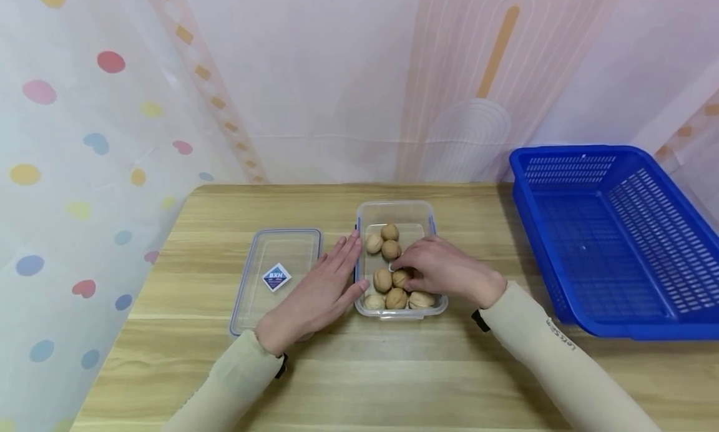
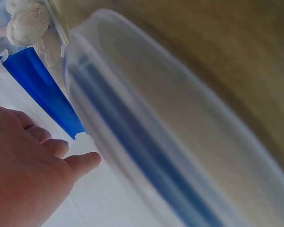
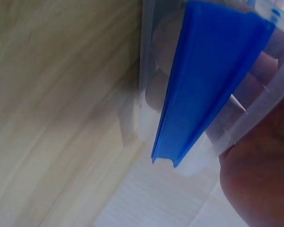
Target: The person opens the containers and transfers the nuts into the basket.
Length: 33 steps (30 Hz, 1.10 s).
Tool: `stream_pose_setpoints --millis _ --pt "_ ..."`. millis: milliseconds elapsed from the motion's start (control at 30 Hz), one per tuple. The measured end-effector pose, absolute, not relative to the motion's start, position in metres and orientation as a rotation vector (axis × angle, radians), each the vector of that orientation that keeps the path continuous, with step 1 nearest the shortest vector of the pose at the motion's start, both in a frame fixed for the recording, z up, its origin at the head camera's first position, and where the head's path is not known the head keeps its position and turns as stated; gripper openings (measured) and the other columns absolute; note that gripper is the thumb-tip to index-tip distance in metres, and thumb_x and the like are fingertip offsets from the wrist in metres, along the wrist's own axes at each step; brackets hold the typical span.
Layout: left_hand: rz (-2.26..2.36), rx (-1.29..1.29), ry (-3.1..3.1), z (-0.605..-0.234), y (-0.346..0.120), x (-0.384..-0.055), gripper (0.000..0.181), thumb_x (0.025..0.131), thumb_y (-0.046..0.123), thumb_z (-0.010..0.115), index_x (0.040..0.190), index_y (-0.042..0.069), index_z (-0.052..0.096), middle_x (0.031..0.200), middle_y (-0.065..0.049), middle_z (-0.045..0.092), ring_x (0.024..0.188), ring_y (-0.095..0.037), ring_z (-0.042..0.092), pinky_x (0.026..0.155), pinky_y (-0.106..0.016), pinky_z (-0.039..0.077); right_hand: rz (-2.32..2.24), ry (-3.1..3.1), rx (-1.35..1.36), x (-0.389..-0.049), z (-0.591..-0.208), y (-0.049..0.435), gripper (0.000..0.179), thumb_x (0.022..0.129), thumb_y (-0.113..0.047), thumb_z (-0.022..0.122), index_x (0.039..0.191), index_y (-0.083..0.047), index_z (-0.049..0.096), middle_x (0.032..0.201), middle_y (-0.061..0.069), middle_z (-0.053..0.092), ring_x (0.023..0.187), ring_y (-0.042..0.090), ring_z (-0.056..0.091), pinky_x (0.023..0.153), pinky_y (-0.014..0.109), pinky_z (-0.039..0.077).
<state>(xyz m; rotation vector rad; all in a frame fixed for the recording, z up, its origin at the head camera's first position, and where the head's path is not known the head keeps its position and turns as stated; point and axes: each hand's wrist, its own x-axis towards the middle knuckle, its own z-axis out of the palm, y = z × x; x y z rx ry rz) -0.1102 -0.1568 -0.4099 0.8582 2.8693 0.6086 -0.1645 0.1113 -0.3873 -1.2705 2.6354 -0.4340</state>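
A clear plastic food box (image 1: pixel 396 209) with blue side clips stands mid-table, several walnuts (image 1: pixel 382 280) lying inside. From the right, my right hand (image 1: pixel 444 268) reaches down into it, thumb and fingertips curled about one walnut (image 1: pixel 401 277) near the middle. My left hand (image 1: pixel 314 291) lies along the box's left wall with its fingers straight, fingertips right at the rim. Its wrist passes over the lower edge of the clear lid (image 1: pixel 286 248), which has a blue seal and a BXH label. In the right wrist view a blue clip (image 3: pixel 210 80) partly hides the right hand's fingers.
A large blue plastic basket (image 1: pixel 584 323) with slotted walls stands at the table's right side. A patterned cloth (image 1: pixel 337 76) hangs behind the wooden table (image 1: pixel 359 382) and along its left.
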Motion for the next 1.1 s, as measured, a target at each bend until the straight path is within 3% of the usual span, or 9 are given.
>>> stream_pose_setpoints --millis 233,533,1100 --pt "0.608 0.878 2.878 -0.410 -0.155 -0.110 0.075 0.112 0.047 0.039 0.165 0.002 0.012 0.173 -0.010 0.004 0.158 -0.035 0.010 0.123 -0.060 0.021 -0.494 2.646 -1.263 -0.161 -0.385 0.114 0.034 0.091 -0.023 0.082 0.123 -0.012 0.077 0.120 -0.001 0.075 0.120 0.023 0.065 0.112 0.051 0.041" --pt "0.616 0.881 2.872 -0.410 -0.154 -0.110 0.075 0.111 0.047 0.039 0.165 0.003 0.011 0.173 -0.010 0.004 0.158 -0.033 0.009 0.123 -0.058 0.021 -0.751 2.667 -1.282 -0.148 -0.384 0.122 0.036 0.093 -0.019 0.079 0.126 -0.007 0.074 0.121 0.004 0.074 0.114 0.022 0.068 0.100 0.043 0.053" --pt "0.650 0.841 2.884 -0.414 -0.155 -0.110 0.075 0.111 0.045 0.041 0.165 0.003 0.011 0.173 -0.009 0.003 0.158 -0.032 0.009 0.123 -0.060 0.021 -1.094 2.970 -1.133 -0.096 -0.363 0.152 0.044 0.089 -0.018 0.083 0.131 -0.009 0.072 0.131 0.008 0.071 0.127 0.033 0.062 0.107 0.055 0.048"
